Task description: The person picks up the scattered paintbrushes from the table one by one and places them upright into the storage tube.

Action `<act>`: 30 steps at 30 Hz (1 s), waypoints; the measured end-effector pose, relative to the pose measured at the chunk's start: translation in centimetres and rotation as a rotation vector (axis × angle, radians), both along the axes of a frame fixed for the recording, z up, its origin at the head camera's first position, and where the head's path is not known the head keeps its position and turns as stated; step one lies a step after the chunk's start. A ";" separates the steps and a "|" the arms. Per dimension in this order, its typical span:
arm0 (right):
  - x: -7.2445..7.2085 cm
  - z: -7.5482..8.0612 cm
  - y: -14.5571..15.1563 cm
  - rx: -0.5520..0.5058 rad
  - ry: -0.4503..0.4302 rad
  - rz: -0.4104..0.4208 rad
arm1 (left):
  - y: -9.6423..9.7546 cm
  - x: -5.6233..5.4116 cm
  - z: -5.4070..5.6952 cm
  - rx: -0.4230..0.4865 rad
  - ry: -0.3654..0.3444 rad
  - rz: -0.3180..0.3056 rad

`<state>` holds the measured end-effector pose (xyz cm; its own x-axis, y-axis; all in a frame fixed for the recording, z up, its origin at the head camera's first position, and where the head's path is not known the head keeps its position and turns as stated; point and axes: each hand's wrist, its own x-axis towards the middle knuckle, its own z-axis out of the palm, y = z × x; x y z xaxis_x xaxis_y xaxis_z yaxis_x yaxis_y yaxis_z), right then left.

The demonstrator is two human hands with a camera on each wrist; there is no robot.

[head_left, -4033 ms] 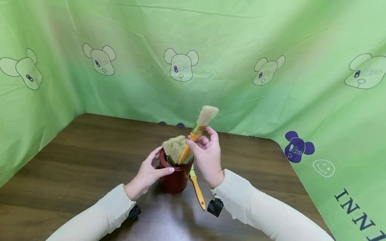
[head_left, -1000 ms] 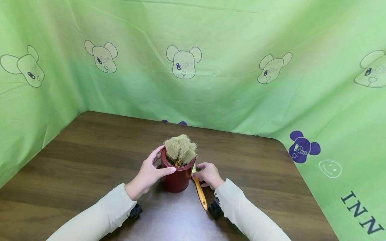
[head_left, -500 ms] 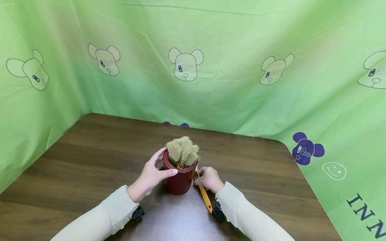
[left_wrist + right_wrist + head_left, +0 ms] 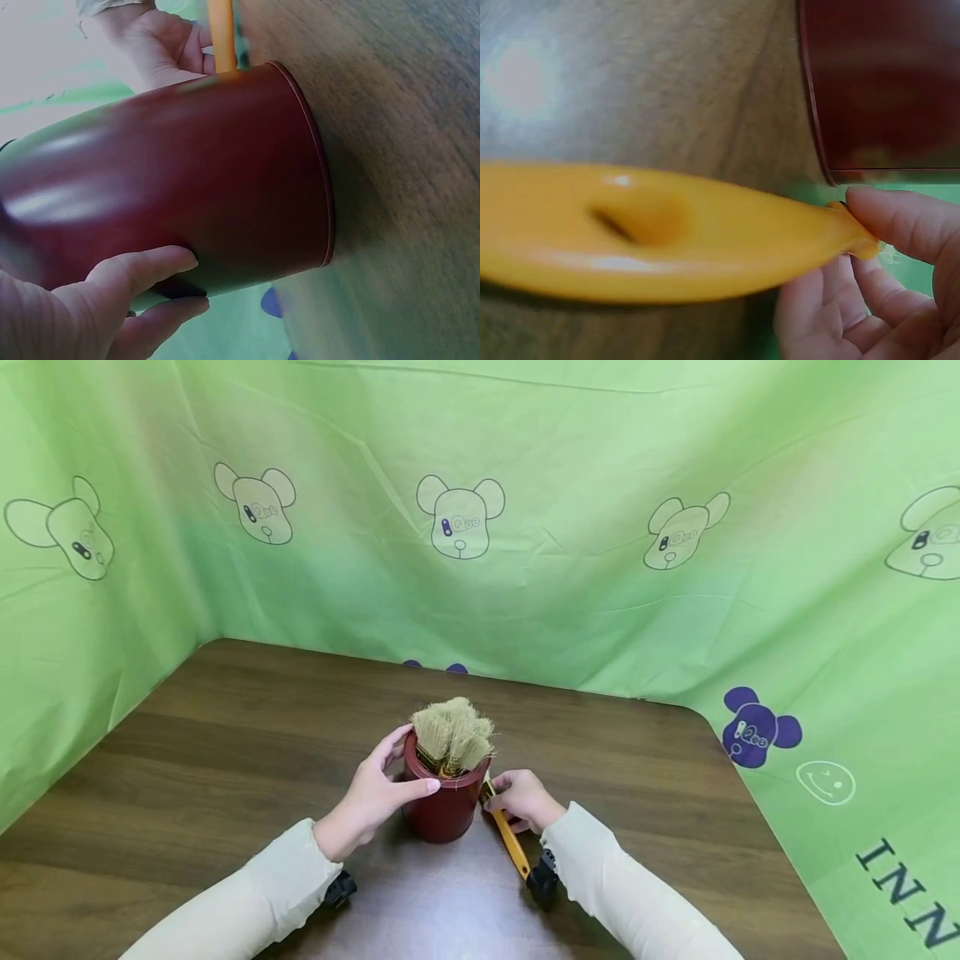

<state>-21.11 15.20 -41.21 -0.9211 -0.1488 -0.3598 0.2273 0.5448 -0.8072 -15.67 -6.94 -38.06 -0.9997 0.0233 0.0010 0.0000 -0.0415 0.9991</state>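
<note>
A dark red round brush holder (image 4: 442, 817) stands on the table, packed with several paintbrushes whose pale bristles (image 4: 452, 737) point up. My left hand (image 4: 375, 797) grips it near the rim, thumb in front and fingers round the far side. Just to its right, my right hand (image 4: 527, 800) pinches another paintbrush (image 4: 512, 845) close to its metal band. The yellow-orange handle (image 4: 705, 240) of that brush, with a hanging hole, points toward me and fills much of the right wrist view. Its bristles are mostly hidden by the fingers and the holder.
The brown wooden table (image 4: 300, 735) spreads out around the holder. A green cloth (image 4: 360, 568) printed with bear heads hangs behind and along both sides. Black wrist cameras (image 4: 542, 881) sit under both cuffs.
The paintbrush my right hand held over the holder 4 s ago has gone in with the others. That hand came down to the brush on the table and now pinches it. My left hand kept its grip.
</note>
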 end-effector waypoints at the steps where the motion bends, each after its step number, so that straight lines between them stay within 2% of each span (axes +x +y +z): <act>1: 0.0 0.2 0.0 0.000 -0.006 -0.005 | 0.0 0.0 0.0 0.000 0.000 -0.001; 7: 0.1 2.0 0.0 0.004 -0.014 -0.062 | 0.0 0.1 0.2 -0.006 0.004 -0.002; 12: -0.5 2.7 0.1 -0.034 0.031 -0.076 | 0.0 0.1 0.2 -0.011 0.001 -0.005; 16: -0.6 3.4 0.2 -0.023 0.077 -0.085 | 0.0 0.1 0.2 -0.016 -0.002 -0.006; 24: -0.7 5.0 0.4 -0.014 0.120 -0.075 | 0.0 0.1 0.2 -0.017 0.002 -0.002; 30: -0.9 7.1 0.5 -0.016 0.139 -0.055 | 0.1 0.1 0.2 -0.017 0.006 -0.001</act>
